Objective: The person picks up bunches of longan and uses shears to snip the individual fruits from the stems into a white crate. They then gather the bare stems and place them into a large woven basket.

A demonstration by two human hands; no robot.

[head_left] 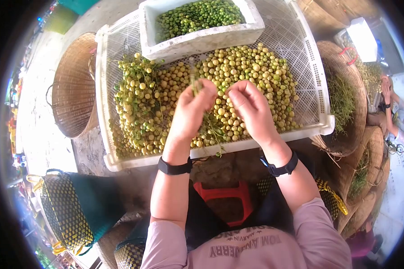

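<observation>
My left hand (194,106) is closed around a thin green sprig (194,80), whose blurred tip pokes up above the fingers. Just to its right, my right hand (250,106) has thumb and fingers pinched together; whatever lies between them is too small to make out. Both hands hover over loose, round yellow-green fruits (242,65) heaped in a white perforated plastic tray (307,58). Fruits still on their stems (139,96) lie at the tray's left side. A leafy stem (213,132) shows below and between the hands.
A white foam box (202,42) of small green fruits stands at the tray's far side. Woven baskets flank it: one at left (74,89), another at right with stripped stems (341,98). A checked bag (67,210) sits lower left; a red stool (226,193) is below. Another person's hand (386,87) appears far right.
</observation>
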